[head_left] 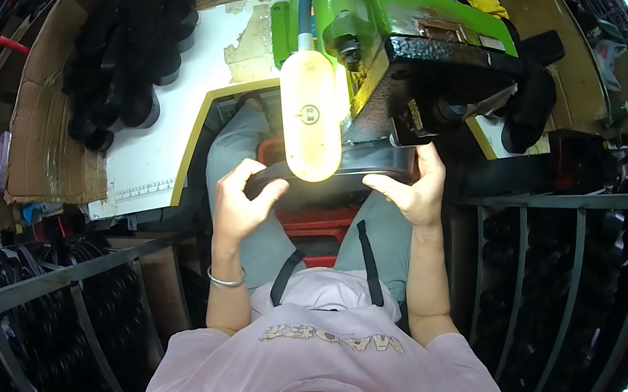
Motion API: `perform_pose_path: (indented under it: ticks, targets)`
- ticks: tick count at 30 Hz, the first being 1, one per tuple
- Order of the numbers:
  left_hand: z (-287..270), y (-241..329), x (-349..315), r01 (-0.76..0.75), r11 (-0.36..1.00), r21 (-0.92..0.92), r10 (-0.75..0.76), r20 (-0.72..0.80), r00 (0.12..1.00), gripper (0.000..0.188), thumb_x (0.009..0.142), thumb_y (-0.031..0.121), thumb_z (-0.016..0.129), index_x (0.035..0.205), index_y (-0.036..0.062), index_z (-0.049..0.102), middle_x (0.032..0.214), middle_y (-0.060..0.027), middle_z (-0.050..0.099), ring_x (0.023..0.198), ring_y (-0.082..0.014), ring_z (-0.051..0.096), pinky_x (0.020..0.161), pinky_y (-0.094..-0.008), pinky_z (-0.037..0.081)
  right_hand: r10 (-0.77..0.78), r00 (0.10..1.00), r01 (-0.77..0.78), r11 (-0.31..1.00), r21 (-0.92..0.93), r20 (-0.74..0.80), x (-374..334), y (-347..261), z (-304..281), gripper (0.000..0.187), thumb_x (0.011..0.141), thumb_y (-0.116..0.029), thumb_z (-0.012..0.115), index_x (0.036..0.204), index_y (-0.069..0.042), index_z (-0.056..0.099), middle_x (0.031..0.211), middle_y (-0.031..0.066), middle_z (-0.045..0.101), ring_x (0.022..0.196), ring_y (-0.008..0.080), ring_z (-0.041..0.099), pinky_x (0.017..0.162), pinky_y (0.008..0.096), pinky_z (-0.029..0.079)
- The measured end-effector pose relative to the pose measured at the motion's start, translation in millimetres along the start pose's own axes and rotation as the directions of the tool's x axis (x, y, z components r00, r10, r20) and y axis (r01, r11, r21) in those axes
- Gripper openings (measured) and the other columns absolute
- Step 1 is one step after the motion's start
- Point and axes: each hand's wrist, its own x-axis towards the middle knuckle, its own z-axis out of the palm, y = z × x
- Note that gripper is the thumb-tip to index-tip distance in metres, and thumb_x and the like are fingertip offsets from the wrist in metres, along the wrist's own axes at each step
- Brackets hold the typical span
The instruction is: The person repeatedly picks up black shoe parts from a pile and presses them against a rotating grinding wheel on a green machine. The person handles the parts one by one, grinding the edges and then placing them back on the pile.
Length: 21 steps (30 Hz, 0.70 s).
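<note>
Both my hands hold a long black shoe sole [364, 159] level under the head of a green machine [408, 3]. My left hand [242, 200] is closed on its left end, thumb on the near side. At its right end my right hand [412, 188] grips it between thumb and fingers, close to the machine's dark lower part [414, 122]. A glowing oblong lamp [308, 126] hangs in front and hides part of the sole. Where the sole meets the machine cannot be made out clearly.
Black soles [127, 63] are heaped on the white tabletop [170, 126] at left, inside cardboard walls [60, 101]. More black pieces [530, 107] lie right of the machine. Metal racks [573, 204] flank me on both sides. A red stool [318, 225] shows between my legs.
</note>
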Motion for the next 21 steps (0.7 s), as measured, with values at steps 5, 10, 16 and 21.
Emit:
perform_pose_path:
  ticks: [5,10,16,21]
  targets:
    - [37,39,10,-0.249,0.934,0.257,0.269,-0.045,0.962,0.044,0.064,0.032,0.089,0.088,0.0033,0.066,0.079,-0.0109,0.068,0.069,-0.0272,0.064,0.067,-0.0371,0.051,0.097,0.995,-0.095,0.994,0.051,-0.019,1,-1,-19,0.051,0.065,0.002,0.084,0.108,0.001,0.055,0.091,0.0067,0.066,0.07,0.0079,0.06,0.056,0.0202,0.048]
    - [53,57,29,-0.373,0.92,0.117,0.384,-0.096,0.918,0.033,0.066,0.031,0.088,0.08,0.0066,0.071,0.065,-0.0079,0.066,0.054,-0.0219,0.061,0.056,-0.0312,0.05,0.037,0.997,-0.029,0.992,0.123,-0.064,15,2,-40,0.06,0.065,0.001,0.083,0.116,0.004,0.052,0.092,0.0094,0.066,0.066,0.0084,0.06,0.045,0.0168,0.043]
    - [47,64,28,-0.317,0.948,0.016,0.318,-0.089,0.944,0.033,0.069,0.025,0.087,0.09,0.0035,0.073,0.074,-0.0105,0.07,0.06,-0.0205,0.066,0.059,-0.0314,0.052,0.074,0.996,-0.068,0.99,0.122,-0.041,20,-4,-34,0.062,0.065,-0.003,0.084,0.118,0.004,0.053,0.093,0.008,0.066,0.067,0.0081,0.061,0.045,0.0168,0.043]
    - [33,42,23,-0.221,0.974,-0.041,0.22,-0.021,0.975,0.03,0.068,0.022,0.087,0.083,0.0025,0.07,0.074,-0.0101,0.07,0.062,-0.021,0.066,0.06,-0.0314,0.052,0.035,0.999,-0.035,0.999,0.032,0.015,11,-3,-22,0.057,0.064,-0.001,0.085,0.113,0.002,0.056,0.098,0.0062,0.066,0.086,0.0103,0.061,0.074,0.0239,0.05]
